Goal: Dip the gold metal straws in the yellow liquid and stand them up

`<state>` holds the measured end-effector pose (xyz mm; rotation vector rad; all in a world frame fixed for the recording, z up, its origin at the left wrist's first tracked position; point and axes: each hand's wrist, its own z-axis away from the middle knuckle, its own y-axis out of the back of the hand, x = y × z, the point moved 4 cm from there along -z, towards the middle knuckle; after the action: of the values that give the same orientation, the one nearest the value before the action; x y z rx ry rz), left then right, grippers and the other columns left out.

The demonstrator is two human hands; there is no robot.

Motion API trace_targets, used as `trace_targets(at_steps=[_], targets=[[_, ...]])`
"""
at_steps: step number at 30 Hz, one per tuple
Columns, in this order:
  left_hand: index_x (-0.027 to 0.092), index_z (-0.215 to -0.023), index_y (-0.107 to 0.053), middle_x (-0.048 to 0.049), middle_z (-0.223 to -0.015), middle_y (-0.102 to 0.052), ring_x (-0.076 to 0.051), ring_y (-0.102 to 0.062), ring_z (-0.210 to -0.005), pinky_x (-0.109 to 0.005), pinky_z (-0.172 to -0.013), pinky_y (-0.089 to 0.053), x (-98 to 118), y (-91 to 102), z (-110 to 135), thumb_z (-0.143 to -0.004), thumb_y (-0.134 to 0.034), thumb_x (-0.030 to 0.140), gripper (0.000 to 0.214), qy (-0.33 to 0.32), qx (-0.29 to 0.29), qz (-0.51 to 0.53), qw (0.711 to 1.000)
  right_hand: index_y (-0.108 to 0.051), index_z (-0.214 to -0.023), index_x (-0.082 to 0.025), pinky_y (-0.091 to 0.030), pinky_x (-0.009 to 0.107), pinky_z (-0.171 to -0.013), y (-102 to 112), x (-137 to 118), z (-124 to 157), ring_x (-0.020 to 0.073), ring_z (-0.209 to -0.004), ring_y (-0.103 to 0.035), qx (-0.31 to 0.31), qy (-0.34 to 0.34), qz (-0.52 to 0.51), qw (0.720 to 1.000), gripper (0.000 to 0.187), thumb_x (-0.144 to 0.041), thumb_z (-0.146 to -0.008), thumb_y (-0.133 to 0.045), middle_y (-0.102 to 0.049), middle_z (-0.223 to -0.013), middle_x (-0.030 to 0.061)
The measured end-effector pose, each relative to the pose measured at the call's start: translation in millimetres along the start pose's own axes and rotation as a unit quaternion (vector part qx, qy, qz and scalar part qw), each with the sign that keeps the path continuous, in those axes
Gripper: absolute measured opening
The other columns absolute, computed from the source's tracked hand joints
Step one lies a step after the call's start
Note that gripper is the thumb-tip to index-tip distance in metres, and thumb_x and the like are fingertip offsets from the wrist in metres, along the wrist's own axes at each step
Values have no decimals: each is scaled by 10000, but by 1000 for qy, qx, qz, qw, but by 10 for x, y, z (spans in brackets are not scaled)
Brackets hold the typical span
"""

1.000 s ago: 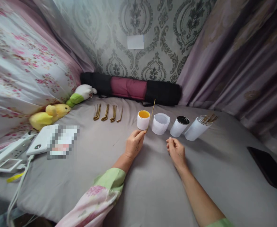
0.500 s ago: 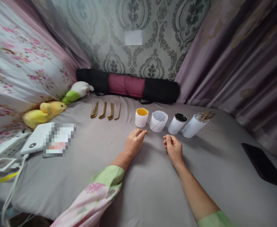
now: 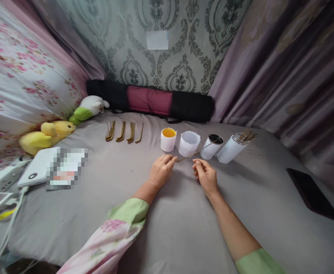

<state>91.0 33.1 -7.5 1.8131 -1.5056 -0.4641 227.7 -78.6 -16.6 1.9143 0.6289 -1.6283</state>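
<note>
My left hand [image 3: 163, 168] is closed in a pinch on a thin brown stick [image 3: 188, 156], which reaches rightward and up in front of the containers. My right hand [image 3: 205, 175] is close by with fingers curled and thumb pressed in; whether anything is between them is hidden. Just beyond the hands stand a white cup with an orange-yellow inside [image 3: 168, 142], a wider white cup [image 3: 189, 146], a white can with a dark inside [image 3: 209, 151] and a white-wrapped jar [image 3: 231, 152] holding several brown sticks [image 3: 248, 135].
Bundles of bent brown sticks [image 3: 120, 132] lie in a row on the grey sheet. Plush toys [image 3: 47, 135], a white power bank [image 3: 40, 167] and a power strip [image 3: 3, 177] are at left. A black and maroon bag [image 3: 150, 99] lies behind; a phone [image 3: 312, 194] is at right.
The stick in my left hand has swung lower and further right, away from the wide white cup. My right hand has moved slightly toward my left. The whole view has shifted a little.
</note>
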Motion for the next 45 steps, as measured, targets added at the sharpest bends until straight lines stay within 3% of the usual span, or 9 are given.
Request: trace_targets(at_steps=[12, 25, 37, 45], targets=[[167, -1087, -544, -92, -970, -573, -165, -500, -837, -286, -722, -402, 40, -33, 0, -849, -386, 160, 286, -23, -42, -22, 999, -560, -982, -159, -379, 190, -425, -84, -83, 36, 80, -531, -479, -60, -8, -47, 997, 364, -401, -712, -594, -561, -721, 18], [163, -1067, -554, -91, -948, -571, -166, -502, -823, -287, -719, -409, 72, -33, -8, -855, -372, 175, 280, -34, -47, -24, 998, -573, -933, -162, -370, 180, -408, -86, -52, 31, 73, -509, -473, -48, -28, -65, 996, 351, -449, -731, -556, -572, -708, 27], [174, -1022, -557, -71, -937, -568, -155, -505, -850, -275, -752, -421, 83, -6, -30, -850, -373, 154, 253, 12, -56, 55, 997, -581, -910, -173, -352, 188, -406, -86, -33, 25, 71, -495, -462, -54, -29, -90, 994, 349, -459, -710, -571, -575, -698, 15], [181, -1013, -562, -69, -912, -579, -141, -531, -850, -270, -765, -429, 20, -47, -30, -851, -386, 193, 240, 104, -28, 184, 977, -576, -899, -171, -348, 188, -409, -59, 0, 8, 76, -500, -466, -33, -34, -80, 996, 357, -475, -713, -560, -569, -690, 16]])
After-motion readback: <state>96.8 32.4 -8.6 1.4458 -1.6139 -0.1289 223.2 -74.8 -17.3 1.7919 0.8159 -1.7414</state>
